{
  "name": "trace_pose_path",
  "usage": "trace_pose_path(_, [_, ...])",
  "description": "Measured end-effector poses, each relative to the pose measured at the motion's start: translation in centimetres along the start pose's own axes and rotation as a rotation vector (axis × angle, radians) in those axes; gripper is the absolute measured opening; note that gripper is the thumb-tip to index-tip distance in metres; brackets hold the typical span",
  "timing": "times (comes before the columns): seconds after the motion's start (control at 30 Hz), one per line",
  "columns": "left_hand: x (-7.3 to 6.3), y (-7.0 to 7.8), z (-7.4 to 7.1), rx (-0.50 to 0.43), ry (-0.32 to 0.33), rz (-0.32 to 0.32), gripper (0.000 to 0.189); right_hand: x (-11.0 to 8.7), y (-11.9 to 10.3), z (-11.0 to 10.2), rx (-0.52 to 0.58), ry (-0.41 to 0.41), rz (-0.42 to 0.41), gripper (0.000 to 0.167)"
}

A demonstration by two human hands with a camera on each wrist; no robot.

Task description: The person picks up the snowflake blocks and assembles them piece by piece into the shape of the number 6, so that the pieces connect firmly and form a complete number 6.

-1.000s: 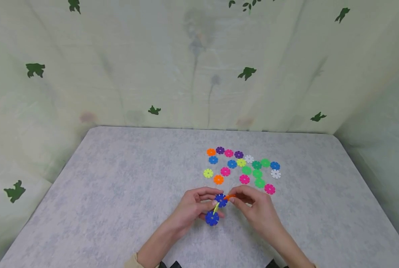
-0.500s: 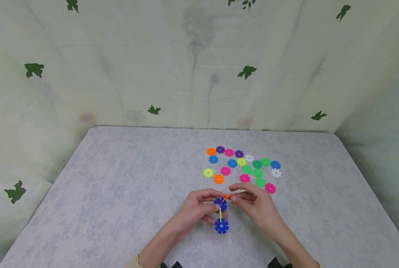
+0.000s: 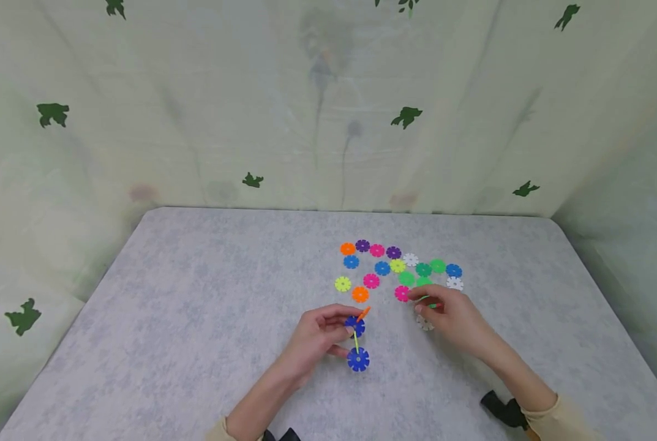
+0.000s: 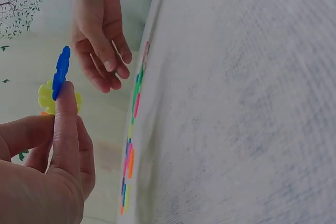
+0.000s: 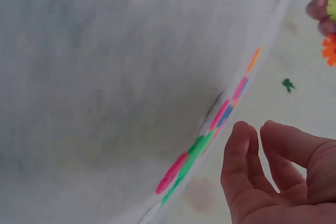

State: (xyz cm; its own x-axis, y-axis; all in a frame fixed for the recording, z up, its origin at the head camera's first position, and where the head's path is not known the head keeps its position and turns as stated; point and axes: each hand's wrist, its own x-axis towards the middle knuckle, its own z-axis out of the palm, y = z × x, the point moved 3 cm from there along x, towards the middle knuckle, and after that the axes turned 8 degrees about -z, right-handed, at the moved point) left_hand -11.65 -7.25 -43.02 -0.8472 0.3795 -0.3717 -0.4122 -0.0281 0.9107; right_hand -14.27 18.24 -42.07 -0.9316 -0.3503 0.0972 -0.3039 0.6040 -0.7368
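My left hand [image 3: 319, 340] pinches a joined chain of notched plastic discs, the kind that slot together. Thumb and fingers grip the upper blue disc [image 3: 356, 326]. From it a yellow disc [image 3: 356, 343], seen edge-on, leads down to a lower blue disc [image 3: 358, 359]. An orange disc [image 3: 364, 313] sticks up from the top of the chain. To the right, my right hand [image 3: 455, 315] hovers over the near side of the loose discs, its fingers bent loosely. In the right wrist view, a gap shows between its thumb and fingertips [image 5: 240, 129], with nothing held.
Loose discs in several colours lie flat on the grey table [image 3: 223, 294], among them a pink disc [image 3: 402, 293] and an orange disc [image 3: 360, 294]. A clear or white disc [image 3: 425, 323] lies under the right hand. A patterned curtain [image 3: 223, 110] stands behind the table.
My right hand has let go of the orange disc and moved right, towards the loose discs. The orange disc stays on the chain, which the left hand still holds.
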Motion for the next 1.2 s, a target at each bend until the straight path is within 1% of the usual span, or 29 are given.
trace_pose_path(0.17, [-0.1,-0.4,-0.1,-0.005,-0.006,-0.014,0.034,1.4,0.8,-0.2,-0.099,-0.062,-0.068,0.026])
trace_pose_path(0.27, [-0.1,-0.6,-0.1,-0.01,-0.014,-0.02,0.035,2.3,0.9,-0.1,-0.148,-0.103,-0.086,0.025])
trace_pose_path(0.37, [0.0,-0.7,-0.1,-0.019,-0.021,-0.018,0.035,3.0,1.2,0.0,-0.172,-0.133,-0.115,0.025])
trace_pose_path(0.5, [0.0,-0.6,-0.1,-0.027,-0.034,-0.022,0.034,3.6,1.8,-0.1,-0.16,-0.165,-0.13,0.03])
trace_pose_path(0.63, [0.0,-0.4,-0.1,-0.03,-0.034,-0.028,0.033,4.2,2.3,-0.2,-0.12,-0.192,-0.094,0.031])
trace_pose_path(0.73, [0.0,-0.3,0.0,-0.029,-0.037,-0.025,0.032,4.6,2.4,-0.3,-0.09,-0.205,-0.076,0.028])
trace_pose_path(0.87, [-0.1,-0.2,0.0,-0.028,-0.037,-0.025,0.032,4.7,2.2,-0.2,-0.081,-0.195,-0.052,0.022])
trace_pose_path(1.03, [-0.2,-0.1,0.1,-0.036,-0.017,-0.02,0.032,4.1,1.7,-0.1,-0.098,-0.131,0.003,0.015])
trace_pose_path(1.2, [-0.2,0.1,0.1,-0.04,-0.007,-0.02,0.031,2.7,1.0,-0.1,-0.02,-0.073,0.031,0.014])
